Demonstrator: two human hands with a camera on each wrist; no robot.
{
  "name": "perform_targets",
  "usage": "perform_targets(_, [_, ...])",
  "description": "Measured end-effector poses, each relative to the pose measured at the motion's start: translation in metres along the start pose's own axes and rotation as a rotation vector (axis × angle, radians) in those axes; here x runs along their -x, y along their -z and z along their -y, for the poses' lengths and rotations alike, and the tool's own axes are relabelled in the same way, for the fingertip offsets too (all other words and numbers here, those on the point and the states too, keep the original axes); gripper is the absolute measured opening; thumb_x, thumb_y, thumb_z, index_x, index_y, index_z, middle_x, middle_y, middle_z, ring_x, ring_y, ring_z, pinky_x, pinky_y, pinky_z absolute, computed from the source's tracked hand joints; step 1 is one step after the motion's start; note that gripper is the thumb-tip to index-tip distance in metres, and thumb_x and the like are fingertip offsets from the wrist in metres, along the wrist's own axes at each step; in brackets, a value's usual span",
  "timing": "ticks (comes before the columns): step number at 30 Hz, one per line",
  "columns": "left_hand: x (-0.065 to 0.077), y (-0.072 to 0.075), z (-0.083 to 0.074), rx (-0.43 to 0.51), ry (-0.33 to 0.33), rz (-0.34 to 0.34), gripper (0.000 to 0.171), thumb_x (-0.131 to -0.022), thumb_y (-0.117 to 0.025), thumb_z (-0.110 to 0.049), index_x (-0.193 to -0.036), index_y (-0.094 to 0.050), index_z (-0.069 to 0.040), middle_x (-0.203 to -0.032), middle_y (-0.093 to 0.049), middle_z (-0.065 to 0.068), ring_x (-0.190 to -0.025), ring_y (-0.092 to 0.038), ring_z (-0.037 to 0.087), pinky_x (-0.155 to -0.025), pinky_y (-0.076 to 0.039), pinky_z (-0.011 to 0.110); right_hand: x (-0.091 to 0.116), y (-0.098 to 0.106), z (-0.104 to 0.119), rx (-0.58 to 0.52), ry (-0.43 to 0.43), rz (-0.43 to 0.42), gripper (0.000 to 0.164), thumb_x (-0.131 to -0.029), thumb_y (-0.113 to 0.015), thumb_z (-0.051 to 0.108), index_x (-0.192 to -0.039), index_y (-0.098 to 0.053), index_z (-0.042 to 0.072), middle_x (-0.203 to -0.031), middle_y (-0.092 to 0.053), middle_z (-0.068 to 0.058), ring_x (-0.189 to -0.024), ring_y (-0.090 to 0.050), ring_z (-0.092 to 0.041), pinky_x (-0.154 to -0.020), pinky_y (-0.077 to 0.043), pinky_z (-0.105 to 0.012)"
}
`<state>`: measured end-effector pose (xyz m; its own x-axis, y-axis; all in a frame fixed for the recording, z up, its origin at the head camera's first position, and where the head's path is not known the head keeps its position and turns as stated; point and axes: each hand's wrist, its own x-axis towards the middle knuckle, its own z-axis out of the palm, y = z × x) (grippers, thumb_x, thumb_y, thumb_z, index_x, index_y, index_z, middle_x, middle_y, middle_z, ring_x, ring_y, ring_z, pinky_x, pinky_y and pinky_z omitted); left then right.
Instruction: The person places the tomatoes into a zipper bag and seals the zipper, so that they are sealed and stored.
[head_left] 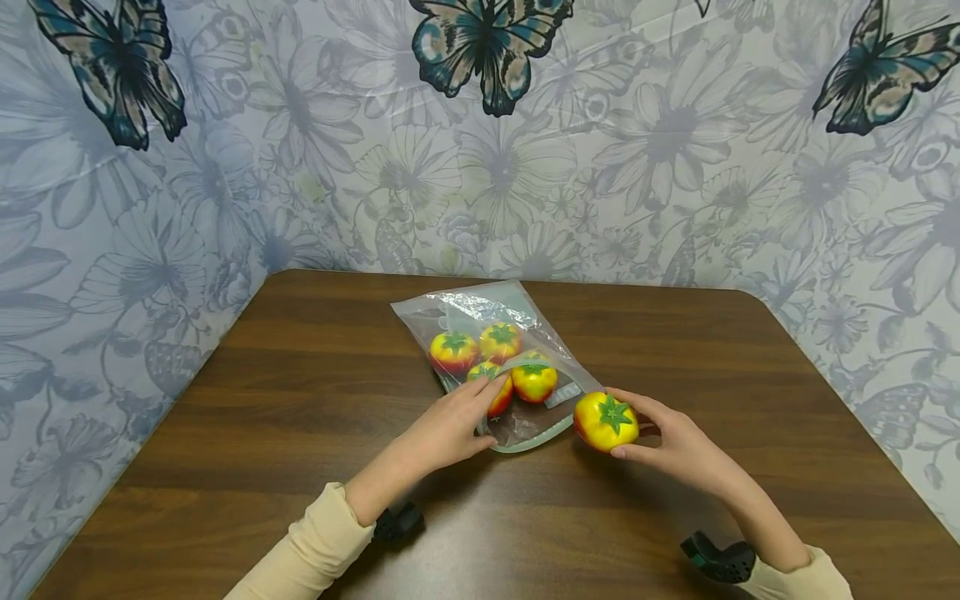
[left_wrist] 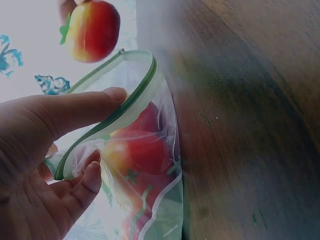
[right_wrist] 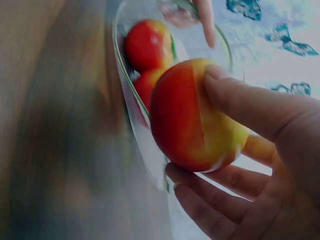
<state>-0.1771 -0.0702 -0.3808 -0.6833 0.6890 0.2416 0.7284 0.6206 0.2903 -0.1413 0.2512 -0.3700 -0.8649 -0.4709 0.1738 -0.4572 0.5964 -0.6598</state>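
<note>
A clear zip bag (head_left: 555, 333) with a green zip edge (left_wrist: 142, 87) lies on the table, its mouth parted and facing the person. Several red-and-yellow tomatoes (head_left: 453, 352) with green star-shaped tops are inside it. My left hand (head_left: 453, 421) holds the bag at its mouth, thumb on the zip edge and fingers at the other side. Just right of the mouth, my right hand (head_left: 675, 442) grips another tomato (head_left: 606, 421) between thumb and fingers. In the right wrist view this tomato (right_wrist: 192, 117) overlaps the bag's rim.
The brown wooden table (head_left: 300, 350) extends around the bag on all sides. Behind it hangs a pale flowered cloth (head_left: 517, 192) with butterflies. Dark camera mounts (head_left: 720, 560) sit at both wrists, beside cream sleeves (head_left: 307, 546).
</note>
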Motion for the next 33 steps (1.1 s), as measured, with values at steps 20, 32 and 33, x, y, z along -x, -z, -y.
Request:
perform_targets(20, [-0.003, 0.001, -0.001, -0.036, -0.016, -0.008, 0.087, -0.073, -0.082, -0.018, -0.142, -0.033, 0.001, -0.115, -0.051, 0.009, -0.1, -0.051, 0.021, -0.089, -0.044, 0.033, -0.026, -0.033, 0.017, -0.023, 0.108, -0.112, 0.071, -0.073, -0.081, 0.014, -0.135, -0.048, 0.009, -0.121, -0.045, -0.006, -0.103, -0.053, -0.02, -0.082, -0.049, -0.032])
perform_targets(32, [0.0, 0.0, -0.002, -0.014, -0.004, -0.006, 0.086, -0.073, -0.082, -0.018, -0.142, -0.033, 0.001, -0.117, -0.051, 0.01, -0.103, -0.052, 0.022, -0.091, -0.044, 0.034, -0.037, -0.059, 0.011, 0.006, 0.091, -0.008, 0.067, -0.079, -0.076, 0.029, -0.134, -0.049, 0.004, -0.122, -0.053, -0.011, -0.1, -0.057, -0.021, -0.083, -0.049, -0.036])
perform_targets(33, [0.0, -0.001, -0.002, -0.014, -0.002, -0.004, 0.086, -0.073, -0.082, -0.018, -0.142, -0.033, 0.001, -0.118, -0.051, 0.01, -0.104, -0.052, 0.022, -0.091, -0.043, 0.034, -0.037, -0.06, 0.01, 0.007, 0.089, -0.008, 0.066, -0.079, -0.076, 0.029, -0.134, -0.049, 0.004, -0.122, -0.053, -0.011, -0.1, -0.057, -0.022, -0.083, -0.049, -0.037])
